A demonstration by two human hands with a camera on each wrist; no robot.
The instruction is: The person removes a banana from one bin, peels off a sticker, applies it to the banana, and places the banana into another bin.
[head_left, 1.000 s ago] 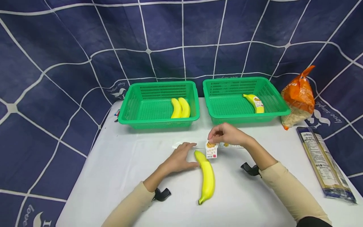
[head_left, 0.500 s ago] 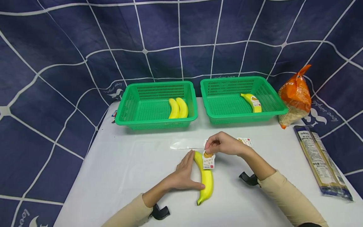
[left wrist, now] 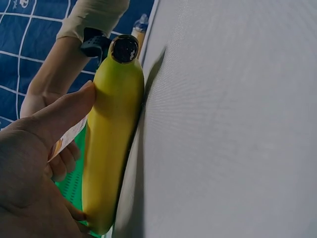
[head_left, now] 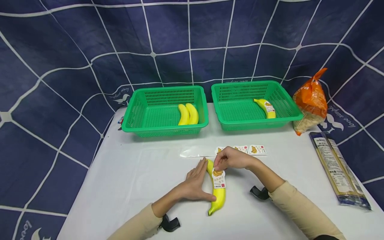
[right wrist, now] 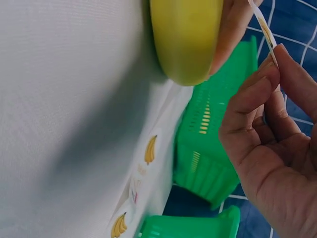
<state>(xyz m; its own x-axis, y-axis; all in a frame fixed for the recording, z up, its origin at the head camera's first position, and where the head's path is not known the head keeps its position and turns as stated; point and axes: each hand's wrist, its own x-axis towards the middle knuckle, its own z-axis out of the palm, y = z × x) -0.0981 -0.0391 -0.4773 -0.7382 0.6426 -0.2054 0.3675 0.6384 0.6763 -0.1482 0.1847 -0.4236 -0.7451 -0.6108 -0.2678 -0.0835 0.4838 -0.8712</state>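
Observation:
A yellow banana (head_left: 220, 199) lies lengthwise on the white table. Along its left side rests my left hand (head_left: 194, 185), fingers straight toward the far end and thumb touching near the close end. The left wrist view shows that thumb against the banana (left wrist: 111, 144). Between thumb and forefinger my right hand (head_left: 233, 158) pinches the top edge of a white banana-print sticker (head_left: 219, 181), which is over the banana's upper face. From the right wrist, the sticker (right wrist: 267, 32) appears edge-on; whether it touches the peel I cannot tell.
Behind the hands lies a strip of stickers (head_left: 257, 150). The left green basket (head_left: 162, 130) holds two bananas (head_left: 193, 115); the right green basket (head_left: 255, 125) holds a labelled banana (head_left: 263, 104). An orange-topped bag (head_left: 312, 100) and long flat packets (head_left: 339, 170) are at the right.
My right hand has brought the sticker from beside the banana's far end toward me and over the banana. My left hand has moved in against the banana, its thumb now touching it.

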